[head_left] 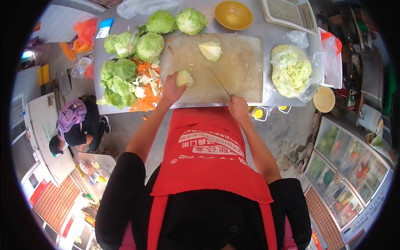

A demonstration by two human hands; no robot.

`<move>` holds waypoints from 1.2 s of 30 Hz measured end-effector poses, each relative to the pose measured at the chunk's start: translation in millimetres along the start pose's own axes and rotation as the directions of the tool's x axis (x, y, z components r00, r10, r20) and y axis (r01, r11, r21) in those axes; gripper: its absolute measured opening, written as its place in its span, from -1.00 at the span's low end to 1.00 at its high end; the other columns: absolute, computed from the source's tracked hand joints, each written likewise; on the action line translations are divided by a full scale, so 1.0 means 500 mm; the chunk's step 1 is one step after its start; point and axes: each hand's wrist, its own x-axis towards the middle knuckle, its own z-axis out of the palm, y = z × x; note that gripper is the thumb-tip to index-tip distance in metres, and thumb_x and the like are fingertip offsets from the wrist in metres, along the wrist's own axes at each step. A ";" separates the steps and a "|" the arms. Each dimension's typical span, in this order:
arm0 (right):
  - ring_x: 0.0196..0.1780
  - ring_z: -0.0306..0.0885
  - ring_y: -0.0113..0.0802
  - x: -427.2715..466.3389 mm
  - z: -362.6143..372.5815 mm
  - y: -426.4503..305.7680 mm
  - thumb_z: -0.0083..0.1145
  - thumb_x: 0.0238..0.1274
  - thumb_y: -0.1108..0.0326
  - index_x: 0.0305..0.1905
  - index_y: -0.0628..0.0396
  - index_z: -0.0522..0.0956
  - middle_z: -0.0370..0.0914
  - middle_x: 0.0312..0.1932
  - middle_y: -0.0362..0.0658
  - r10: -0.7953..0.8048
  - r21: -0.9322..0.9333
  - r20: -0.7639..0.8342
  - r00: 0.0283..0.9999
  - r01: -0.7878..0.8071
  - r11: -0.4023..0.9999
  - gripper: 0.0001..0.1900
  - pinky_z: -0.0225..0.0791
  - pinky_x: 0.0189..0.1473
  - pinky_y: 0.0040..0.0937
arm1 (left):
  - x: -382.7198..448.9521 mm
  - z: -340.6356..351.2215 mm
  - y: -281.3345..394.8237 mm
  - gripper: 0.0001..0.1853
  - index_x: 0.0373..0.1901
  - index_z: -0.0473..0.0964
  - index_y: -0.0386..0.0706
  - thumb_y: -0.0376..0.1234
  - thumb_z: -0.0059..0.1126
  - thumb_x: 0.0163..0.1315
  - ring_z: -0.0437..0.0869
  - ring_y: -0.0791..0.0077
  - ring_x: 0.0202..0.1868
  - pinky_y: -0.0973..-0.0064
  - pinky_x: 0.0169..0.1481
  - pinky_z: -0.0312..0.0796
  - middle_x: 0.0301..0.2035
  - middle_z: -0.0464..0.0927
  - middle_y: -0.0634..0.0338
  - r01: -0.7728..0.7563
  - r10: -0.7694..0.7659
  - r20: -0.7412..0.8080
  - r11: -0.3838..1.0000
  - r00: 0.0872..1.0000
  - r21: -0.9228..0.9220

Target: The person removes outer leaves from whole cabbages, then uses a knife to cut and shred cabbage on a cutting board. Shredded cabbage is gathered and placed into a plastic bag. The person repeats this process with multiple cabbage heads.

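A large cutting board (231, 87) lies at the table's near side. On its left part my left hand (172, 89) grips a pale cut piece of cabbage (185, 78), thumb on the near side and fingers at the left. My right hand (238, 106) is closed around the handle of a kitchen knife (221, 82) at the board's near edge. The blade points away and to the left over the board, apart from the cabbage under my left hand. Another cut cabbage wedge (211, 50) rests farther back on the board.
Several cabbage heads (150, 47) and orange and white trimmings (147, 81) lie left of the board. Shredded cabbage in a clear plastic bag (292, 72) sits at the right. Behind stand a yellow bowl (233, 15) and a plastic basket (290, 14). A person (81, 125) bends at the left.
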 end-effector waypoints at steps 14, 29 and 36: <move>-0.27 0.78 0.29 -0.037 0.013 -0.210 0.16 0.30 0.48 -0.17 0.29 0.64 0.73 -0.37 0.26 -0.184 -0.055 0.039 0.982 0.186 0.981 -0.88 0.67 -0.19 0.18 | -0.025 -0.026 0.006 -0.68 0.14 0.64 -0.17 -0.46 0.34 0.35 0.79 -0.17 -0.13 0.02 -0.10 0.67 0.10 0.67 -0.05 -0.416 0.416 0.018 0.909 0.909 0.021; -0.24 0.76 0.32 -0.027 -0.037 -0.267 0.17 0.28 0.54 -0.17 0.29 0.64 0.72 -0.36 0.29 -0.086 -0.097 0.154 0.984 0.101 0.990 -0.90 0.64 -0.17 0.19 | -0.003 -0.033 -0.020 -0.78 -0.04 0.66 -0.26 -0.53 0.28 0.29 0.76 -0.14 -0.17 0.05 -0.12 0.65 -0.07 0.66 -0.07 -0.479 0.479 -0.002 0.877 0.878 -0.033; -0.24 0.77 0.30 0.052 0.035 -0.252 0.16 0.28 0.52 -0.19 0.28 0.63 0.73 -0.34 0.29 -0.160 -0.038 0.151 0.976 0.168 0.985 -0.91 0.64 -0.16 0.19 | -0.001 -0.056 -0.009 -0.64 0.10 0.64 -0.25 -0.56 0.34 0.25 0.79 -0.12 -0.12 0.07 -0.07 0.68 -0.02 0.68 -0.05 -0.442 0.443 -0.009 0.893 0.896 -0.082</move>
